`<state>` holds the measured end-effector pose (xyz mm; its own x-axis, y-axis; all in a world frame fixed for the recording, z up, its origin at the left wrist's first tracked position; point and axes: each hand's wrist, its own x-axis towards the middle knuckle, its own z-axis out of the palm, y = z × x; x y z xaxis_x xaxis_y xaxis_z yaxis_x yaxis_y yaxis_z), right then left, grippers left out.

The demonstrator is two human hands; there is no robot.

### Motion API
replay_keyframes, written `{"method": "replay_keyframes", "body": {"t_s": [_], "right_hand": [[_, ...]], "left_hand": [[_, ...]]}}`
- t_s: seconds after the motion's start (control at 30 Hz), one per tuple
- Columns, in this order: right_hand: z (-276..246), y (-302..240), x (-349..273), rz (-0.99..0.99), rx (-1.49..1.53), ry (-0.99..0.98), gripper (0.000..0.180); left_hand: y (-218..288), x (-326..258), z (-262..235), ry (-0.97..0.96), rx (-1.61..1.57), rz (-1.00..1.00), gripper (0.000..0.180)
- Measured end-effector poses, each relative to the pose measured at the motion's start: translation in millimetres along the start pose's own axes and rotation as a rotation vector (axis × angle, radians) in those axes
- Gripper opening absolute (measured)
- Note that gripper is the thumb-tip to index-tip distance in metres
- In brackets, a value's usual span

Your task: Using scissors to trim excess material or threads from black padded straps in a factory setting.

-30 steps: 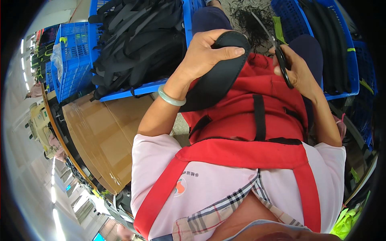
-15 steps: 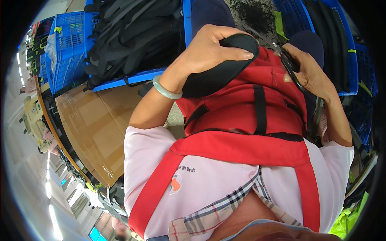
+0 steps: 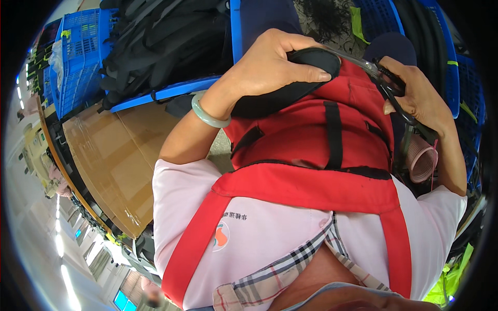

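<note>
Closer together now than a second ago: left hand (image 3: 275,65) and the black padded strap (image 3: 290,85) shifted toward the right, nearer the scissors, with the whole view leaning further over the lap

Left hand clamped around the curved upper end of that black padded strap, thumb laid along its top edge and fingers wrapped behind, apparently to keep the edge taut and turned toward the blades. Pale green bangle (image 3: 207,111) on that wrist. Right hand (image 3: 415,96) closed through the handles of dark scissors (image 3: 386,80), tips pointing left at the top of the strap, just beside the left thumb (whether the blades actually touch fabric cannot be told)

Strap attached to a red bag (image 3: 316,135) with black webbing, resting on the lap against the red apron (image 3: 311,189), likely propped there so both hands stay free to work its upper end

Further out: blue plastic crate (image 3: 78,62) holding black bags (image 3: 166,46) at upper left, a taped cardboard box (image 3: 114,160) below it, a pink ribbed spool (image 3: 421,158) beside the right forearm, loose dark thread scraps (image 3: 327,18) on the floor ahead
</note>
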<state>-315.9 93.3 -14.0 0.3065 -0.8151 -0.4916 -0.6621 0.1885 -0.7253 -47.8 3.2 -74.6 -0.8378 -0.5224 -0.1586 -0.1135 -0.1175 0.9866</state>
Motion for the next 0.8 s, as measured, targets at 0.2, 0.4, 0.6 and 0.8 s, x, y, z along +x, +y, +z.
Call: {"method": "replay_keyframes", "body": {"t_s": [0.2,0.4,0.6,0.8], "right_hand": [[-5,-7,1,0.047,-0.069,-0.060,0.055],[2,-1,1,0.061,-0.083,-0.043,0.055],[-2,-5,1,0.089,-0.123,-0.105,0.053],[-8,-3,0,0.105,-0.141,-0.134,0.049]], "left_hand": [[2,-2,1,-0.003,0.004,0.010,0.022],[1,-4,6,0.012,0.062,0.054,0.022],[-1,-6,8,0.004,0.039,0.019,0.019],[-5,-5,13,0.010,0.034,0.020,0.019]]}}
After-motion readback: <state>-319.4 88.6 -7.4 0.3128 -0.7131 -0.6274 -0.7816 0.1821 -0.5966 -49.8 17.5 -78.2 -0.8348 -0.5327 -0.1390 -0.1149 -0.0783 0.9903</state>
